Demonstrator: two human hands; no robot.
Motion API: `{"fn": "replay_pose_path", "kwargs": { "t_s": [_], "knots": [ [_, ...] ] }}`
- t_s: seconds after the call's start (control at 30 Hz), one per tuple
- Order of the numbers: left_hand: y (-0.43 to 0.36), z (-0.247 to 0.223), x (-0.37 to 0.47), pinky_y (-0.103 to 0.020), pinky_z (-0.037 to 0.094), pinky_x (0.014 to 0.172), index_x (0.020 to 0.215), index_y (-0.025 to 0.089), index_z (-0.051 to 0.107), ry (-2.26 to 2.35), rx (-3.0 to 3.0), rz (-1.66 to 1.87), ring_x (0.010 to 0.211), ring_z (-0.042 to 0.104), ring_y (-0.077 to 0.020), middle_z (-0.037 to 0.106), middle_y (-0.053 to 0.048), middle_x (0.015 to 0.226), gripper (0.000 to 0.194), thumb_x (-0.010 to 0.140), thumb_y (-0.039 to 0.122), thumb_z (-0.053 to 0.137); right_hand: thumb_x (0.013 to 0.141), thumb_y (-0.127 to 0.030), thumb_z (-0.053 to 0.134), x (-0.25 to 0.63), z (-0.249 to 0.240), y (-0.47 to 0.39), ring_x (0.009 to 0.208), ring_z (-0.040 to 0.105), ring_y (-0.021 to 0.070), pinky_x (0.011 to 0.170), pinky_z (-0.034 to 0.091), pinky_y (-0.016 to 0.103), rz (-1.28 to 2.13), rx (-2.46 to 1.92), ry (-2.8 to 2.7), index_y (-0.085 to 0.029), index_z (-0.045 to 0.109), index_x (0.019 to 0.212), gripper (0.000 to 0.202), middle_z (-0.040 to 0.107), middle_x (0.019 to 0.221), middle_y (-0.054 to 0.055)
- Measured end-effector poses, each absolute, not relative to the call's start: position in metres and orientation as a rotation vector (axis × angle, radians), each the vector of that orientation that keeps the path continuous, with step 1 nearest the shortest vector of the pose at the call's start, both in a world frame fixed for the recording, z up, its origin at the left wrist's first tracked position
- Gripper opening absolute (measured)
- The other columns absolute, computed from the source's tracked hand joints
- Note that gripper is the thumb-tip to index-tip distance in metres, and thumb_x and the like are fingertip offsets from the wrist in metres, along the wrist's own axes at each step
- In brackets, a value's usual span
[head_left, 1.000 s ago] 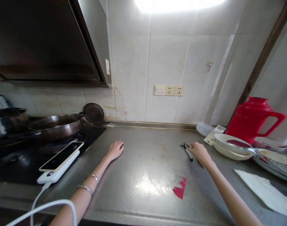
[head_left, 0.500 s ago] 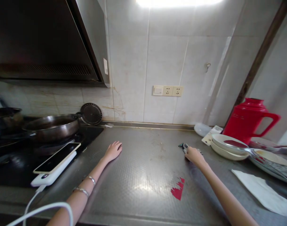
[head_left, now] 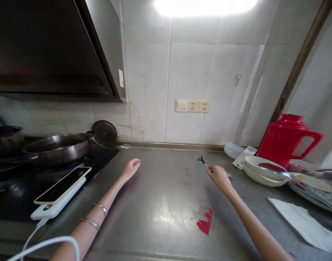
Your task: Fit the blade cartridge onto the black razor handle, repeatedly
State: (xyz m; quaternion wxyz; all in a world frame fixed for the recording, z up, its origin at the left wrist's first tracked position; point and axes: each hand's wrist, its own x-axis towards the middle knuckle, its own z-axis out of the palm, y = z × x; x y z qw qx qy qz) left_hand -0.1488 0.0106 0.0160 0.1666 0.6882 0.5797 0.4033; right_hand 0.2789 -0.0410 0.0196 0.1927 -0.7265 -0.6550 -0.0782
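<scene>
My right hand (head_left: 219, 178) holds a razor (head_left: 203, 161) by its handle, its small dark head pointing up and left above the counter. Behind that hand, small dark items (head_left: 231, 177) lie on the counter, partly hidden. Over the left part of the steel counter is my left hand (head_left: 131, 168), its fingers curled in and nothing visible in them. Between the forearms, nearer the front, lies a torn red piece (head_left: 205, 222) with a jagged left edge.
Left: a stove with a pan (head_left: 58, 148), a phone (head_left: 62, 185) on a white power bank (head_left: 58, 203) with a cable. Right: a red thermos (head_left: 282, 141), stacked bowls (head_left: 263, 170), plates (head_left: 315, 185), a white paper (head_left: 304, 224). Wall sockets (head_left: 198, 106) are behind.
My right hand has lifted the razor and moved slightly left, uncovering more of its handle. The fingers of my left hand, flat on the counter before, have curled in.
</scene>
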Motion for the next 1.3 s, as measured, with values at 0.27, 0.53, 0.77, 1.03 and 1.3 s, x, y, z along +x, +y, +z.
{"fn": "replay_pose_path", "kwargs": {
  "t_s": [0.27,0.53,0.77,1.03,1.3],
  "knots": [
    [-0.009,0.040,-0.048,-0.022,0.044,0.051,0.080,0.013,0.064,1.231,1.901,1.150,0.063,0.058,-0.0138,0.066,-0.005,0.074,0.028,0.075,0.037,0.049,0.085,-0.026,0.043,0.193,0.048,-0.057,0.075,0.059,0.0173,0.063,0.037,0.023,-0.260,-1.814,-1.919,-0.017,0.064,0.091,0.024,0.061,0.086,0.010],
    [-0.021,0.023,0.004,-0.021,0.032,0.046,0.059,0.012,0.060,1.270,1.767,1.183,0.047,0.046,-0.0095,0.054,0.000,0.051,0.044,0.074,0.052,0.048,0.087,-0.022,0.042,0.141,0.051,-0.084,0.083,0.056,0.0154,0.064,0.036,0.022,-0.197,-1.757,-2.070,-0.017,0.062,0.092,0.021,0.057,0.090,0.008],
    [-0.029,0.006,0.007,-0.022,0.029,0.050,0.049,0.013,0.053,1.327,1.775,1.195,0.048,0.043,-0.0097,0.048,0.002,0.045,0.046,0.072,0.052,0.048,0.088,-0.022,0.042,0.126,0.043,-0.092,0.085,0.056,0.0159,0.065,0.037,0.022,-0.180,-1.708,-2.122,-0.016,0.061,0.096,0.022,0.057,0.091,0.008],
    [-0.021,0.002,0.003,-0.021,0.029,0.047,0.055,0.012,0.058,1.423,1.763,1.097,0.046,0.042,-0.0090,0.049,0.003,0.048,0.037,0.074,0.042,0.045,0.089,-0.035,0.039,0.124,0.041,-0.100,0.086,0.058,0.0173,0.061,0.039,0.022,-0.201,-1.687,-2.164,-0.021,0.060,0.101,0.028,0.060,0.094,0.007],
    [0.008,0.006,-0.028,-0.021,0.023,0.047,0.042,0.013,0.053,1.686,1.989,0.812,0.045,0.037,-0.0084,0.034,0.005,0.038,0.030,0.069,0.026,0.049,0.088,-0.036,0.037,0.148,0.041,-0.091,0.089,0.060,0.0179,0.068,0.041,0.025,-0.004,-1.728,-2.064,-0.020,0.054,0.117,0.037,0.063,0.102,0.008]
  ]
}}
